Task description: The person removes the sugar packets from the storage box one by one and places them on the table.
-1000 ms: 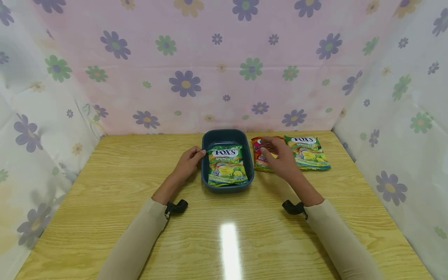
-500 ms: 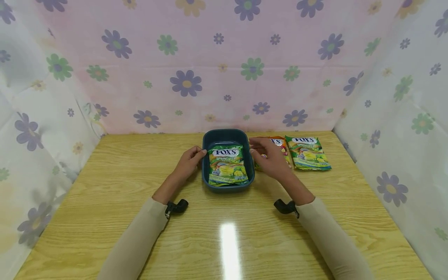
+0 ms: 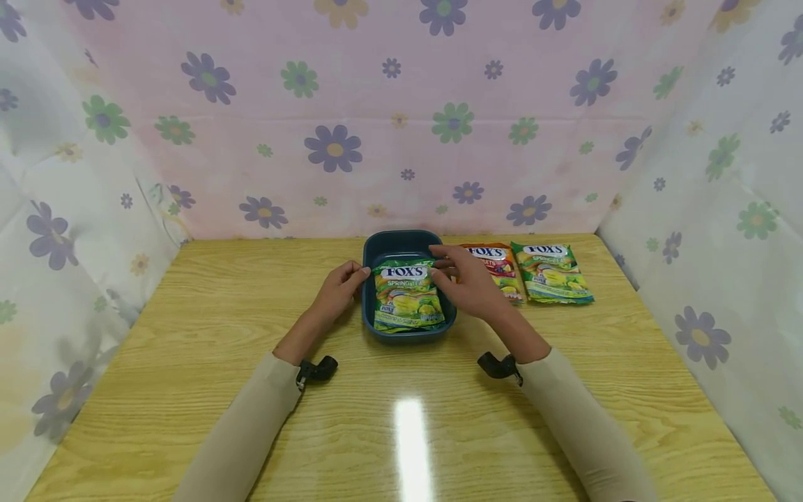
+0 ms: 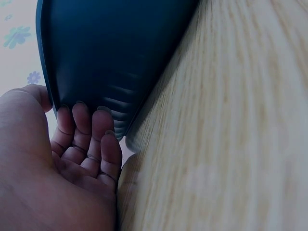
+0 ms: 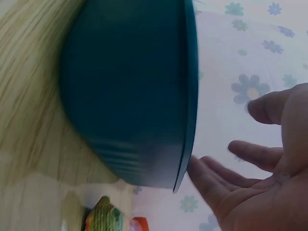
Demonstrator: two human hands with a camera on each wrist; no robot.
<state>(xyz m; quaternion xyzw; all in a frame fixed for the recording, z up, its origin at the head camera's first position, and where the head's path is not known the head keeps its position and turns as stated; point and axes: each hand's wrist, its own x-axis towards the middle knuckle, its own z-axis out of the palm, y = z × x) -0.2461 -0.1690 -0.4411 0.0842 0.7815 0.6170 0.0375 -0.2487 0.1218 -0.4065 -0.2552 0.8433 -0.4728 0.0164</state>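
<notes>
A dark teal plastic basin stands on the table, with a green FOX'S Spring Tea candy bag lying face up in it. My left hand holds the basin's left rim; in the left wrist view its thumb goes over the rim and its fingertips touch the outer wall. Over the right rim reaches my right hand, fingers spread and holding nothing, close to the bag's upper right corner. In the right wrist view, its lower fingers overlap the rim of the basin.
Right of the basin lie an orange-red FOX'S fruits bag, partly hidden by my right hand, and a second green Spring Tea bag. Flower-patterned cloth walls enclose the back and sides of the wooden table.
My right hand has moved left, from above the orange-red bag to over the basin's right side, uncovering more of that bag. The left hand stays on the rim.
</notes>
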